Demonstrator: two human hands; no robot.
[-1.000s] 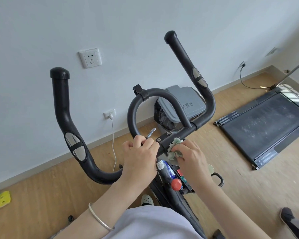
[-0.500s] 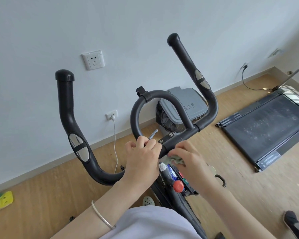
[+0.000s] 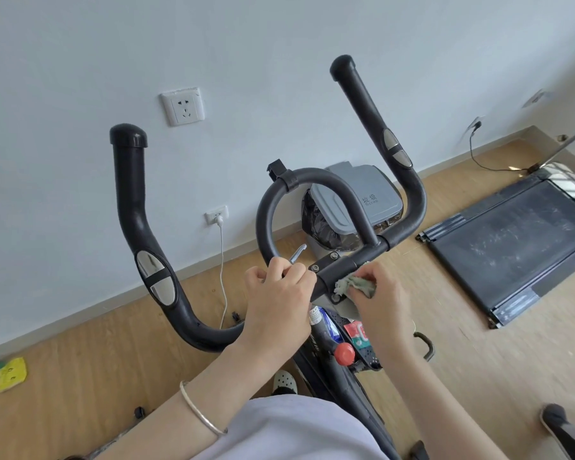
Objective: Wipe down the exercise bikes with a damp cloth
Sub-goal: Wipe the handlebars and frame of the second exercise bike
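Note:
A black exercise bike handlebar [image 3: 136,207] fills the middle of the view, with two upright horns and an inner loop [image 3: 312,180]. My left hand [image 3: 276,300] is closed around the bar at the centre clamp, a small silver lever sticking out above its fingers. My right hand [image 3: 379,293] presses a crumpled pale green cloth [image 3: 356,283] against the underside of the bar just right of the clamp. Below my hands the bike frame carries a red knob [image 3: 344,353].
A grey lidded bin [image 3: 369,200] stands against the white wall behind the handlebar. A black treadmill deck [image 3: 512,240] lies on the wood floor at right. A white charger cable [image 3: 223,270] hangs from a low socket. A yellow object [image 3: 10,374] lies at far left.
My right hand moved the cloth from under the clamp up and right along the bar. My left hand kept its grip. The view shifted slightly.

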